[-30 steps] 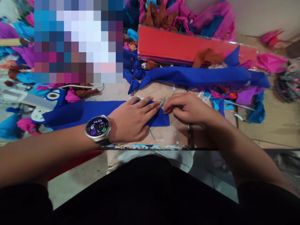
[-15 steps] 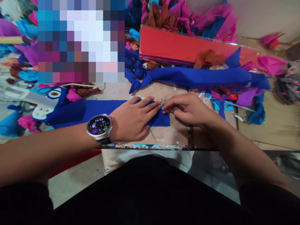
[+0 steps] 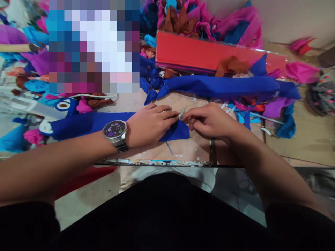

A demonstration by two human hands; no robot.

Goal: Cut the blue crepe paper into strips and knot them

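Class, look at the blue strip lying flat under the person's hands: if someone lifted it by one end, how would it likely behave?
The blue strip would probably droop, since it lies thin and flat on the table like crepe paper. It looks light; similar pieces nearby are crumpled. It may tear easily where the left hand and right hand pinch its end.

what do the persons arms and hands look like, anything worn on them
Both forearms are bare, with no sleeves in view and no gloves. The left hand has a wristwatch at the wrist: a round dark face with small coloured dials and digits, a silver case and a metal link band. The right hand shows no watch or band; whether it wears a ring cannot be told.
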